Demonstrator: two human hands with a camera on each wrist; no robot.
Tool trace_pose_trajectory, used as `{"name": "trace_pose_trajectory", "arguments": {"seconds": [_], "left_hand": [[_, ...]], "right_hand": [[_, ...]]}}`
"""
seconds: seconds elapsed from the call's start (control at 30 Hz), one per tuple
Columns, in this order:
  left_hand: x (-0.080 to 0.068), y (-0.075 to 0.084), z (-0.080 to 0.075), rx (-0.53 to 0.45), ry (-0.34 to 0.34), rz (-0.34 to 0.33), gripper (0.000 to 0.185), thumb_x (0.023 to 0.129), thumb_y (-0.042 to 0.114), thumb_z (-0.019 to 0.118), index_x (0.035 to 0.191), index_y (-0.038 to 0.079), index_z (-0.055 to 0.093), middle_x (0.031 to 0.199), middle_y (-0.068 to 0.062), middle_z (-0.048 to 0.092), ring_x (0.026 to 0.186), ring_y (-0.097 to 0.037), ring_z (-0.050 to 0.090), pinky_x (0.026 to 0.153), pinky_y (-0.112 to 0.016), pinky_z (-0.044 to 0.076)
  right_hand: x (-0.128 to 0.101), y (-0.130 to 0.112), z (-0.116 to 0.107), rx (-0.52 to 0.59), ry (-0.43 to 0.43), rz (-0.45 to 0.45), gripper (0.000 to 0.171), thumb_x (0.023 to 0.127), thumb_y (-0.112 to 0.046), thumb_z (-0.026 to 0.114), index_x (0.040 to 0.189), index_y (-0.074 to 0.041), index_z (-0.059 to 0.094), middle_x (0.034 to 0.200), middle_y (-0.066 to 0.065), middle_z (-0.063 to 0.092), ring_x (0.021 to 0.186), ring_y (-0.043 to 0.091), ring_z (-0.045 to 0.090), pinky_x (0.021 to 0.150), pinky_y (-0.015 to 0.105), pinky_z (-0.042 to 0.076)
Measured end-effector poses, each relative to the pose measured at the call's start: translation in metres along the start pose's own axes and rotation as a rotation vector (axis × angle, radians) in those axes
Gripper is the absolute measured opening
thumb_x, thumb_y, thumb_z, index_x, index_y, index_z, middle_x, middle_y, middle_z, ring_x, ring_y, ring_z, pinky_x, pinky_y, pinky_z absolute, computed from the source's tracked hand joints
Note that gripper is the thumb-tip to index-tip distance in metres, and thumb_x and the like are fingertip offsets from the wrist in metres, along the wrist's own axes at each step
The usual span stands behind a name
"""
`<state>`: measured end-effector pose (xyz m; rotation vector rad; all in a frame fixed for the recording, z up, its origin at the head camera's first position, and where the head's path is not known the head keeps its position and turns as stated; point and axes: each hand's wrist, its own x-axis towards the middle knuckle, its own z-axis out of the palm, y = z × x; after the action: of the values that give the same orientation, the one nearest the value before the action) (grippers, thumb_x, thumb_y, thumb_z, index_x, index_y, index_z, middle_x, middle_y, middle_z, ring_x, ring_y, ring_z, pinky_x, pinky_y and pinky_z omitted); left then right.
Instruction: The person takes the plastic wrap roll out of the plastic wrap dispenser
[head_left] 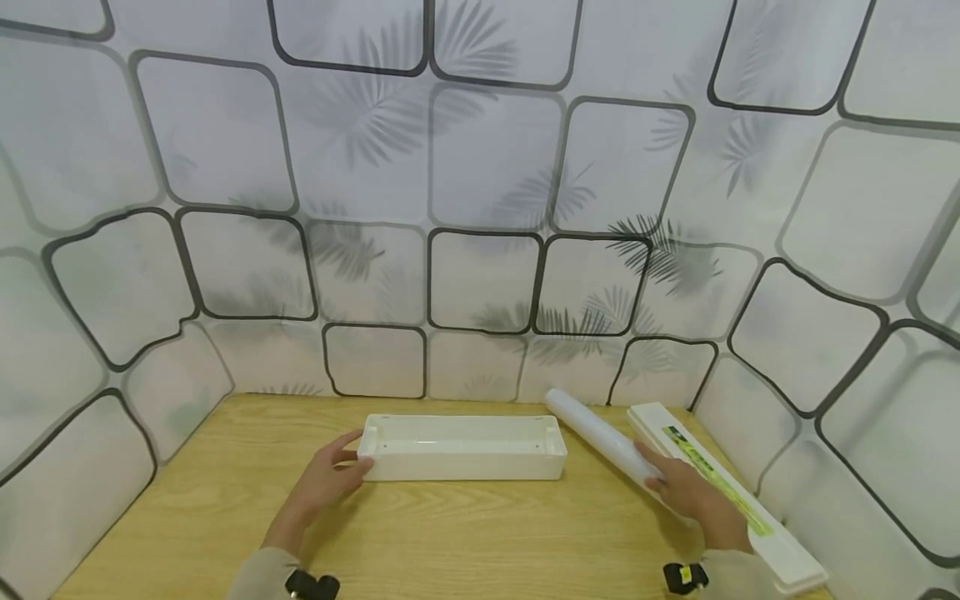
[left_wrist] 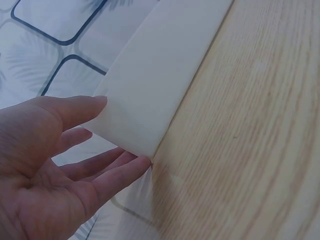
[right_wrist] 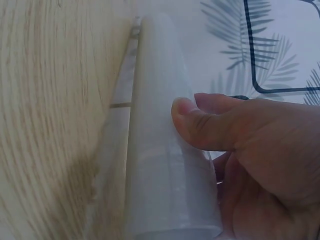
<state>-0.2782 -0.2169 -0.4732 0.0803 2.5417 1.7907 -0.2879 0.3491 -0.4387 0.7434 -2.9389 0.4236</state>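
In the head view a long, open-topped white plastic box point(head_left: 465, 467) lies crosswise on the table. My left hand point(head_left: 330, 477) holds its left end, thumb on the front corner and fingers at the end. Seen from the left wrist, the thumb lies on the box's plain white side point(left_wrist: 160, 70) and the other fingers reach its lower corner. A clear, whitish roll of plastic film point(head_left: 600, 433) slants toward me on the right. My right hand point(head_left: 686, 487) grips the near part of this roll, its thumb on top in the right wrist view.
A long white lid-like piece point(head_left: 795, 562) with a green label point(head_left: 716, 479) lies just right of the roll, partly behind my right hand. The wooden table point(head_left: 450, 542) meets patterned wall coverings point(head_left: 480, 283) at the back and on both sides.
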Motion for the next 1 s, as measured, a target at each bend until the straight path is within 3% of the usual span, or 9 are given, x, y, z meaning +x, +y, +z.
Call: {"name": "trace_pose_trajectory", "arguments": {"seconds": [0.07, 0.3, 0.57, 0.8, 1.0], "left_hand": [[-0.0006, 0.0006, 0.0003, -0.001, -0.001, 0.000, 0.063, 0.103, 0.012, 0.063, 0.157, -0.003, 0.034, 0.137, -0.039, 0.055, 0.114, -0.038, 0.067, 0.089, -0.043, 0.062], [-0.0025, 0.0037, 0.0009, -0.004, -0.001, 0.005, 0.063, 0.103, 0.012, 0.063, 0.157, -0.003, 0.034, 0.137, -0.039, 0.055, 0.112, -0.037, 0.068, 0.089, -0.043, 0.062], [-0.0027, 0.0031, 0.0004, 0.012, 0.004, -0.001, 0.063, 0.103, 0.014, 0.063, 0.157, -0.002, 0.034, 0.139, -0.039, 0.053, 0.113, -0.036, 0.067, 0.089, -0.042, 0.062], [-0.0029, 0.0010, 0.0010, 0.010, 0.002, -0.005, 0.064, 0.103, 0.014, 0.063, 0.157, -0.002, 0.034, 0.138, -0.039, 0.054, 0.110, -0.036, 0.068, 0.089, -0.041, 0.063], [-0.0032, 0.0021, 0.0009, 0.002, -0.002, 0.001, 0.064, 0.103, 0.013, 0.063, 0.158, -0.002, 0.033, 0.138, -0.039, 0.054, 0.111, -0.036, 0.068, 0.090, -0.043, 0.062]], "right_hand": [[0.0013, 0.0006, 0.0004, 0.009, -0.023, 0.021, 0.059, 0.097, -0.012, 0.065, 0.142, 0.020, 0.044, 0.130, 0.042, 0.059, 0.112, 0.057, 0.062, 0.097, 0.065, 0.050], [0.0026, -0.0027, -0.0028, 0.024, -0.098, 0.127, 0.061, 0.099, -0.011, 0.064, 0.147, 0.017, 0.039, 0.125, 0.044, 0.060, 0.112, 0.059, 0.061, 0.098, 0.067, 0.049], [0.0030, -0.0042, -0.0052, 0.046, -0.114, 0.128, 0.059, 0.099, -0.007, 0.063, 0.147, 0.017, 0.039, 0.126, 0.046, 0.058, 0.113, 0.059, 0.059, 0.099, 0.068, 0.048], [0.0034, -0.0015, -0.0038, 0.094, -0.162, 0.164, 0.061, 0.102, -0.009, 0.060, 0.152, 0.014, 0.035, 0.137, 0.045, 0.052, 0.125, 0.060, 0.053, 0.106, 0.069, 0.042], [0.0025, 0.0007, -0.0034, 0.088, -0.159, 0.145, 0.061, 0.101, -0.010, 0.062, 0.150, 0.016, 0.036, 0.137, 0.046, 0.052, 0.123, 0.061, 0.053, 0.105, 0.070, 0.043]]}}
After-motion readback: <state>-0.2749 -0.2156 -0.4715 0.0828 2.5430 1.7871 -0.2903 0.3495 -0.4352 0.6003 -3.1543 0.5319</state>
